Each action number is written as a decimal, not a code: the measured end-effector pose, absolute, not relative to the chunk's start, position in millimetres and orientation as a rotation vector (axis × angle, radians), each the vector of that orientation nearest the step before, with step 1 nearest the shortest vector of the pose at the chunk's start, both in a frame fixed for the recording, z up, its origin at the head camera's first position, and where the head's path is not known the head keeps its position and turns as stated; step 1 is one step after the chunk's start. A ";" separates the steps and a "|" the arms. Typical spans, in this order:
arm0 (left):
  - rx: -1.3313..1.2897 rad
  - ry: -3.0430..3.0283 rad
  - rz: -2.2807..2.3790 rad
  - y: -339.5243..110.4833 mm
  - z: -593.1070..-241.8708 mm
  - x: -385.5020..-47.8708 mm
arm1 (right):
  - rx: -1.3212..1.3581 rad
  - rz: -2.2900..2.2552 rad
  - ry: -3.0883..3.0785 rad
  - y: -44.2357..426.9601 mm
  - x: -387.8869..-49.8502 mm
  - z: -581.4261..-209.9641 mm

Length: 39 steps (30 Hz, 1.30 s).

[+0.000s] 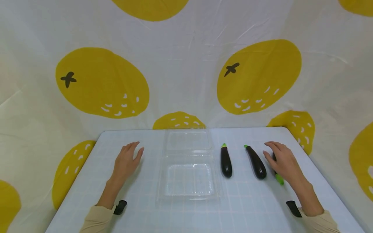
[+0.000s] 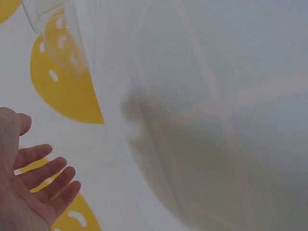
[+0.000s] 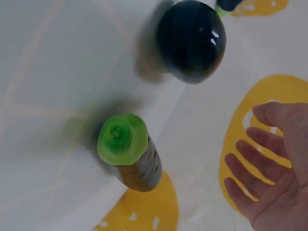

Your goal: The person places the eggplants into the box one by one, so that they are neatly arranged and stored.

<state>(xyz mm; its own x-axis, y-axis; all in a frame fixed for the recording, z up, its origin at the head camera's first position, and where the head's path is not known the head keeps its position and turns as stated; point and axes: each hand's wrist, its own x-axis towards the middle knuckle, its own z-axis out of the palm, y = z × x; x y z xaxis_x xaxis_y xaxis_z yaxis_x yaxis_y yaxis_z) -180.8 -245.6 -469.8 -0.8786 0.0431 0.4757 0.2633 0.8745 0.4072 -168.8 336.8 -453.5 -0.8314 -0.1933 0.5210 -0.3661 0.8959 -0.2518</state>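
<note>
From where I stand, with twelve o'clock pointing away from the person, the right hand (image 1: 283,163) hovers over the rightmost eggplant (image 3: 130,153), thumb and fingers apart, gripping nothing. That eggplant lies on the worktop (image 1: 247,210), partly hidden beneath the hand, its long axis running eleven to five, green stem at five. The left hand (image 1: 126,163), loose and empty, is farther, at nine o'clock, beyond the open clear container (image 1: 188,152).
</note>
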 end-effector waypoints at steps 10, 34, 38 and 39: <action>-0.181 -2.624 -0.763 -224.8 -469.8 -180.3 | 0.425 0.481 -2.564 316.1 -169.8 -453.0; -0.229 -2.576 -1.031 -183.2 -468.3 -177.3 | 0.459 0.579 -2.614 264.3 -173.8 -456.8; -0.258 -2.543 -1.073 -179.1 -470.8 -176.1 | 0.475 0.598 -2.610 256.5 -175.0 -459.9; -0.257 -2.539 -1.082 -178.1 -471.6 -175.9 | 0.482 0.604 -2.605 254.5 -175.2 -460.5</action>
<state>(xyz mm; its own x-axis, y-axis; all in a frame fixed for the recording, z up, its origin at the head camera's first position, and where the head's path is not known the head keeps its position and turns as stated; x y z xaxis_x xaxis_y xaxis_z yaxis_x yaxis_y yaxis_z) -175.9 -178.1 -471.6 -0.9158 0.0229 0.4010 0.3051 0.6890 0.6574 -175.2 254.5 -460.5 -0.8509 -0.2338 0.4705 -0.4169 0.8453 -0.3340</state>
